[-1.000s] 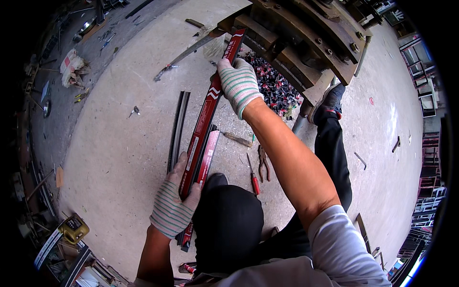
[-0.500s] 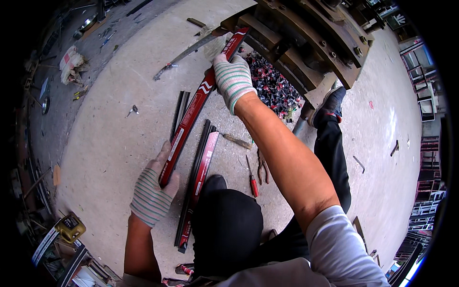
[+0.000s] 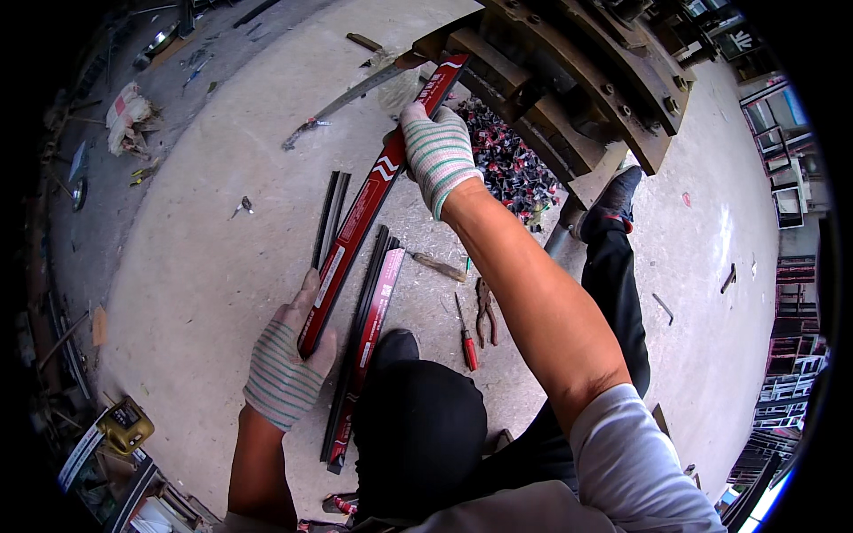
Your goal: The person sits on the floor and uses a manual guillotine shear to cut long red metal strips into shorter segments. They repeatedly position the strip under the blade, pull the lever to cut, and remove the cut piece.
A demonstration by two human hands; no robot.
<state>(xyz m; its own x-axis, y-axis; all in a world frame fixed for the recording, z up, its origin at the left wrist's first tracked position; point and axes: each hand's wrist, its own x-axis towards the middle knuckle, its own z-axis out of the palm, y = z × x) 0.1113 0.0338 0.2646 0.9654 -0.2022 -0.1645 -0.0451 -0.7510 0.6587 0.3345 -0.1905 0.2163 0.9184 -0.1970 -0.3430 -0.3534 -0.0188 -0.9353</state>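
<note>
Left hand [image 3: 286, 366], right hand [image 3: 440, 153] hold red strip [image 3: 360, 215] near metal machine [image 3: 582, 105]

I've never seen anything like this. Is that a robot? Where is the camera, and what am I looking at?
No robot here: it's a person wearing striped gloves. A wide fisheye camera on their head looks down, so straight edges bend near the rim.

The left hand holds the near end of a long red strip; the right hand grips it farther up. Its far end is by a heavy metal machine; I can't tell whether they touch.

On the floor lie more strips, a red-handled screwdriver, pliers and a heap of black and red scraps.
</note>
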